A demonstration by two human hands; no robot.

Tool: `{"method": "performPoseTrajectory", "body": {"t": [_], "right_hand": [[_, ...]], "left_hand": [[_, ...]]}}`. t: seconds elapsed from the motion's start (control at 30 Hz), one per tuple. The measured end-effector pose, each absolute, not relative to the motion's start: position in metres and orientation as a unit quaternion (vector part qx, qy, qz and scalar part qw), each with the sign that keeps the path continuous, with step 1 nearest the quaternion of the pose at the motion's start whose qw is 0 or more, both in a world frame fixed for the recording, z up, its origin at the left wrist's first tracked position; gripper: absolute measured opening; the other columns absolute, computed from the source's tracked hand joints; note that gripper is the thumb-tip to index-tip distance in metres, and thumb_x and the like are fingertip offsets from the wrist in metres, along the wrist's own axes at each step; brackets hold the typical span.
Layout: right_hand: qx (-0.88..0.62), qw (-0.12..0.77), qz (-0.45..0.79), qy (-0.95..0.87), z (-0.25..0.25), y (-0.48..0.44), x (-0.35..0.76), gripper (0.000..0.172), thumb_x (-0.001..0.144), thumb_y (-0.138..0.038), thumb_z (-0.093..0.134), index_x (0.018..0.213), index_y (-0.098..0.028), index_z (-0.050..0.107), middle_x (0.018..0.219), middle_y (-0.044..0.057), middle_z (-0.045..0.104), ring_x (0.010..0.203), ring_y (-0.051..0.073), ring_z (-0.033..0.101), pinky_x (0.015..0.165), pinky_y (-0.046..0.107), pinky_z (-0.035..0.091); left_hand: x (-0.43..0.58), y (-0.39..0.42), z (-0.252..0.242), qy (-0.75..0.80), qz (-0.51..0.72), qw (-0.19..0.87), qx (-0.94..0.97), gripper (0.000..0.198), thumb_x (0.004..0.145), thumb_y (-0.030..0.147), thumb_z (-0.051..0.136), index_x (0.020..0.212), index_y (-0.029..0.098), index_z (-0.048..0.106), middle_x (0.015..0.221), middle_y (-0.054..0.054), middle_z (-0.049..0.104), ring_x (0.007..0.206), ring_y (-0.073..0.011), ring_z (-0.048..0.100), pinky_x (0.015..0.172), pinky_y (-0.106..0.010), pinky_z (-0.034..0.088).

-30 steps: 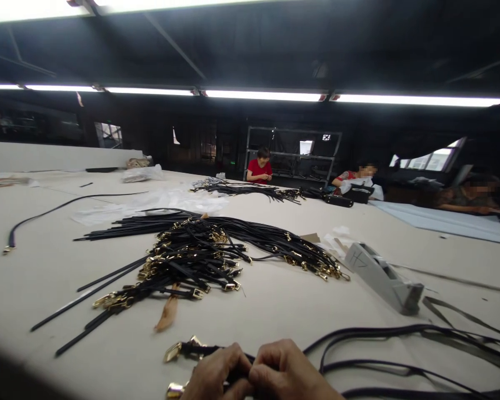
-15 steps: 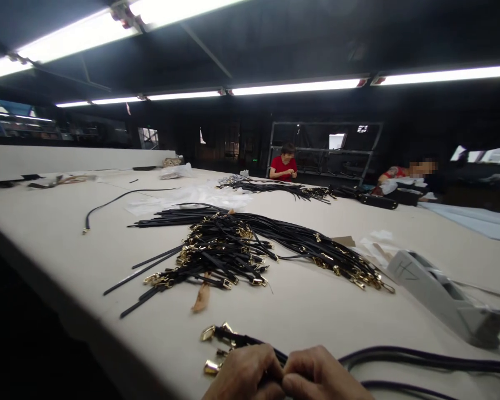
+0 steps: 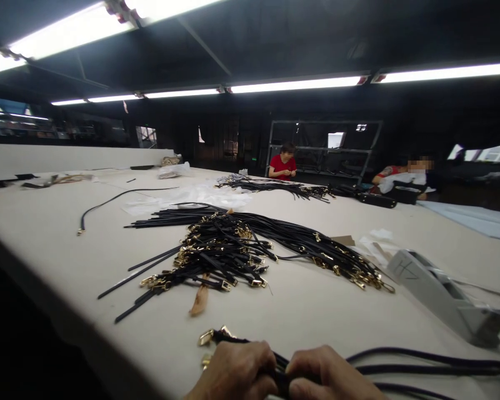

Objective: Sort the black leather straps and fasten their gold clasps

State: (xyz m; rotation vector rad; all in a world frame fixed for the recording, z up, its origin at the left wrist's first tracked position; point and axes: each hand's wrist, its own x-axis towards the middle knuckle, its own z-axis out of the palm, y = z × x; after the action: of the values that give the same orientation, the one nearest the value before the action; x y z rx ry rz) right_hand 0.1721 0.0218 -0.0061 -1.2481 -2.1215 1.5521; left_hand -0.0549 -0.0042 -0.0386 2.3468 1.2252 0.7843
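At the bottom of the head view, my left hand point(image 3: 237, 371) is closed around a bundle of black straps point(image 3: 400, 354). Gold buckles and clasps point(image 3: 206, 337) stick out to the left of it. My right hand point(image 3: 323, 373) is closed on the same straps just to the right, with a small gap between the hands. From there the straps run off toward the right edge. Part of the bundle is hidden under my fingers. Beyond the hands lies a heap of short black straps with gold hardware point(image 3: 216, 250).
Long black straps point(image 3: 283, 230) stretch behind the heap. A grey tape dispenser point(image 3: 445, 297) stands at the right. One loose strap point(image 3: 104, 203) lies at the left, near plastic sheeting point(image 3: 191, 197). Two people, one in a red shirt point(image 3: 282, 165), are at the table's far side.
My hands have moved slightly apart along the straps, and more of the bundle shows between them. The view has shifted a little.
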Motion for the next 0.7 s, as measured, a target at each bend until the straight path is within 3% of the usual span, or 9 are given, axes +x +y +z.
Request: {"method": "performPoseTrajectory", "body": {"t": [0.1, 0.23, 0.33, 0.53, 0.63, 0.7], "right_hand": [[-0.468, 0.129, 0.535, -0.691, 0.01, 0.024, 0.2, 0.018, 0.071, -0.022, 0.059, 0.078, -0.015, 0.074, 0.058, -0.003, 0.052, 0.056, 0.009, 0.042, 0.048, 0.018, 0.027], [-0.498, 0.156, 0.533, -0.666, 0.011, 0.03, 0.235, 0.019, 0.069, -0.023, 0.059, 0.076, -0.012, 0.073, 0.053, -0.003, 0.047, 0.051, 0.008, 0.038, 0.048, 0.019, 0.025], [-0.529, 0.188, 0.485, -0.67, -0.001, 0.038, 0.247, 0.024, 0.073, -0.033, 0.061, 0.064, -0.011, 0.067, 0.051, -0.004, 0.039, 0.051, 0.008, 0.032, 0.048, 0.021, 0.022], [-0.557, 0.185, 0.426, -0.689, -0.029, 0.052, 0.258, 0.037, 0.079, -0.044, 0.06, 0.059, -0.014, 0.054, 0.055, -0.004, 0.039, 0.056, 0.01, 0.034, 0.052, 0.023, 0.025], [-0.557, 0.155, 0.413, -0.704, -0.022, 0.053, 0.254, 0.035, 0.083, -0.046, 0.057, 0.067, -0.015, 0.062, 0.058, -0.003, 0.052, 0.058, 0.012, 0.044, 0.054, 0.023, 0.03], [-0.554, 0.148, 0.379, -0.726, -0.008, 0.049, 0.243, 0.027, 0.083, -0.045, 0.06, 0.083, -0.02, 0.07, 0.075, -0.001, 0.066, 0.071, 0.015, 0.057, 0.065, 0.023, 0.038]], "left_hand": [[-0.081, 0.003, -0.036, 0.407, 0.287, 0.121, 0.858, 0.023, 0.071, 0.008, 0.065, 0.086, 0.024, 0.061, 0.074, 0.007, 0.069, 0.06, -0.0105, 0.063, 0.055, -0.018, 0.038], [-0.11, 0.016, -0.037, 0.418, 0.283, 0.08, 0.86, 0.012, 0.085, 0.014, 0.056, 0.085, 0.025, 0.059, 0.074, 0.007, 0.066, 0.063, -0.0091, 0.062, 0.059, -0.017, 0.038], [-0.116, 0.02, -0.038, 0.443, 0.257, 0.13, 0.849, 0.009, 0.09, 0.021, 0.053, 0.086, 0.025, 0.06, 0.076, 0.006, 0.067, 0.068, -0.0093, 0.063, 0.064, -0.017, 0.039], [-0.105, 0.021, -0.031, 0.502, 0.161, 0.26, 0.809, 0.012, 0.09, 0.024, 0.051, 0.084, 0.023, 0.06, 0.078, 0.004, 0.067, 0.074, -0.0119, 0.062, 0.067, -0.019, 0.038], [-0.099, 0.023, -0.017, 0.522, 0.162, 0.301, 0.781, 0.013, 0.09, 0.027, 0.051, 0.084, 0.022, 0.06, 0.079, 0.003, 0.066, 0.078, -0.0136, 0.061, 0.07, -0.02, 0.039], [-0.096, 0.023, -0.007, 0.525, 0.162, 0.333, 0.766, 0.013, 0.09, 0.028, 0.051, 0.083, 0.022, 0.06, 0.079, 0.003, 0.066, 0.077, -0.014, 0.06, 0.07, -0.02, 0.039]]}}
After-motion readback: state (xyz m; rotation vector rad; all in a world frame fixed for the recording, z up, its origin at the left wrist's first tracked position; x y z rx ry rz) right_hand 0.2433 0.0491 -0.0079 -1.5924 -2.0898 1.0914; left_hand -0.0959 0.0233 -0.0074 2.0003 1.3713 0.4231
